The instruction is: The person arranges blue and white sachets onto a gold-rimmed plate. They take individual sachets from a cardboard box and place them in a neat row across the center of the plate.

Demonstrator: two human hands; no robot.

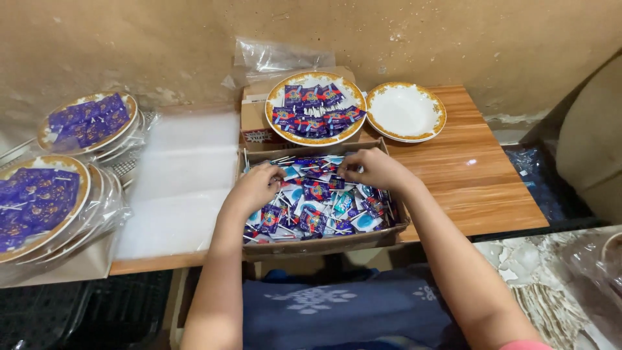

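Purple lollipops [315, 192] under left hand [256, 188], right hand [376, 170]

wooden table [479, 175] | cardboard box [324, 245] | empty plate [406, 111] | clear plastic sheets [181, 181]

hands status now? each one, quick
Left hand: curled in the candy box, on wrapped lollipops; grip unclear.
Right hand: fingers bent over the lollipops; grip unclear.

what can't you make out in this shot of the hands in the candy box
Head view only:
- Left hand and right hand: fingertips buried among the wrapped lollipops, so each grip is unclear.
- Cardboard box: its floor is hidden by the sweets.
- Left plates: cut off by the frame edge, blurred by plastic wrap.
- Wrapper print: too small.
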